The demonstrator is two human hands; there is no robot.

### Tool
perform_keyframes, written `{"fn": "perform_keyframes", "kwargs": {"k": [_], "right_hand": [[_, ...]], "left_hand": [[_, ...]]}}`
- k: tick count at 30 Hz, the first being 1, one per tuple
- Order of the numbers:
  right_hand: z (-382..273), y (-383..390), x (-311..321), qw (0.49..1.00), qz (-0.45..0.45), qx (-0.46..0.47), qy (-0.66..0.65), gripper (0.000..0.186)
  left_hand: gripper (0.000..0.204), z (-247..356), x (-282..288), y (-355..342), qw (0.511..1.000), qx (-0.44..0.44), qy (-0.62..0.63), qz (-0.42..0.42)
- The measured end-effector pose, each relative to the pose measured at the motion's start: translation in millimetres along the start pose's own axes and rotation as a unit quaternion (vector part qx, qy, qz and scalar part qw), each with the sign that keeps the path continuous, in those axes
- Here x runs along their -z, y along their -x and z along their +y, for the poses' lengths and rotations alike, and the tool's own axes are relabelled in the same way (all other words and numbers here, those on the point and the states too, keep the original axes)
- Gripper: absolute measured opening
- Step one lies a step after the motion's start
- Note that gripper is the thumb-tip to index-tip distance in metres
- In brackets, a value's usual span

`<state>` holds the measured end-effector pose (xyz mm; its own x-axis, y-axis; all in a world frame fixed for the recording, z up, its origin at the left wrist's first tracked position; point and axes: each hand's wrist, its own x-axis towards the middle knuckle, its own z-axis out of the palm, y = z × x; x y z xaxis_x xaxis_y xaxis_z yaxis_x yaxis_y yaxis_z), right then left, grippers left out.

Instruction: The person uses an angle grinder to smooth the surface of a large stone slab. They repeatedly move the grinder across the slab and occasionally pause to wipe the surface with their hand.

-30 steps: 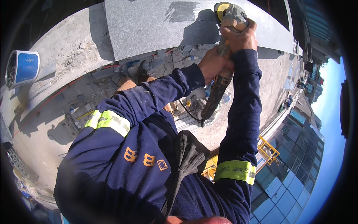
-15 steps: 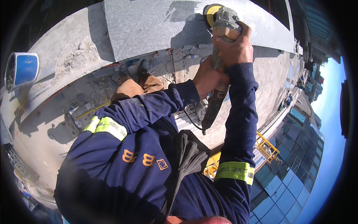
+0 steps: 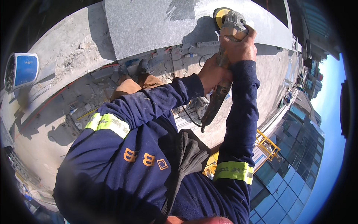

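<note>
An angle grinder (image 3: 223, 90), dusty and dark, slants across the space in front of me with its cord end toward my body. My right hand (image 3: 239, 48) is wrapped around its front, close behind the head. Lower on the body my left hand (image 3: 213, 74) is closed around the grip. At the far end, a yellow and black disc (image 3: 220, 16) is at the surface of a grey sheet-like panel (image 3: 145, 31); whether it touches I cannot tell. A darker rectangular patch (image 3: 181, 9) and a bright, scuffed streak show on the panel.
A white bucket with a blue label (image 3: 26, 70) stands at far left on the dusty concrete ledge (image 3: 74, 41). Rubble and offcuts litter the floor around my shoes (image 3: 143, 66). The grinder's black cord (image 3: 191, 118) loops beside me. Yellow metal framing (image 3: 266, 143) is at right.
Both hands have shifted the grinder a little to the right and slightly nearer along the panel. Its disc has moved with it, and my grip looks the same.
</note>
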<state>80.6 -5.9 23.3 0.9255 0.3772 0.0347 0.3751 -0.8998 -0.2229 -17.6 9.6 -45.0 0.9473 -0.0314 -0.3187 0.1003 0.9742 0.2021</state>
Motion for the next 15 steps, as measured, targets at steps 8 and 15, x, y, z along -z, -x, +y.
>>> {"fn": "perform_keyframes", "kwargs": {"k": [8,15], "right_hand": [[-6,6,-3,0.999,-0.023,0.031,-0.014,0.087],[-12,-2,-6,1.000,-0.003,0.014,-0.026,0.086]], "left_hand": [[0.053,7,1,12,0.998,-0.024,-0.048,0.036],[0.053,16,1,10,0.998,-0.013,-0.053,0.037]]}}
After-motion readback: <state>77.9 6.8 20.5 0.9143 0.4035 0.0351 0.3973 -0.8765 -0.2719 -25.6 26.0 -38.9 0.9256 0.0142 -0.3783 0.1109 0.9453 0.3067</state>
